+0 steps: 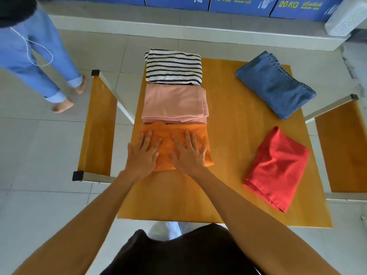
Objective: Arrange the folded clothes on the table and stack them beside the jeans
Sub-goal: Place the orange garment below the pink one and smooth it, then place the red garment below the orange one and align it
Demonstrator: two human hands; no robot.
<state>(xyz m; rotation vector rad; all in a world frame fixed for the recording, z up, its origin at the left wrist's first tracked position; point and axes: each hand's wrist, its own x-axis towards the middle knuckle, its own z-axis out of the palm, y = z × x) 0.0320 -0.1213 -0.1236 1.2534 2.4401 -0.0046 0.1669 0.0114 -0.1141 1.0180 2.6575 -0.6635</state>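
A column of folded clothes runs along the left side of the wooden table point(234, 155): a striped black-and-white garment point(173, 67) farthest, a pink garment point(174, 103) in the middle, an orange garment point(200, 133) nearest. My left hand point(144, 153) and my right hand point(188, 153) lie flat on the orange garment, palms down, fingers spread, gripping nothing. Folded blue jeans point(275, 85) rest at the far right of the table. A folded red garment point(277, 168) lies at the near right, apart from the jeans.
Wooden benches with metal frames flank the table, one on the left point(98, 126) and one on the right point(344, 147). A person in light blue trousers point(37, 52) stands barefoot on the tiled floor at far left. Blue boxes point(242, 2) line the back ledge.
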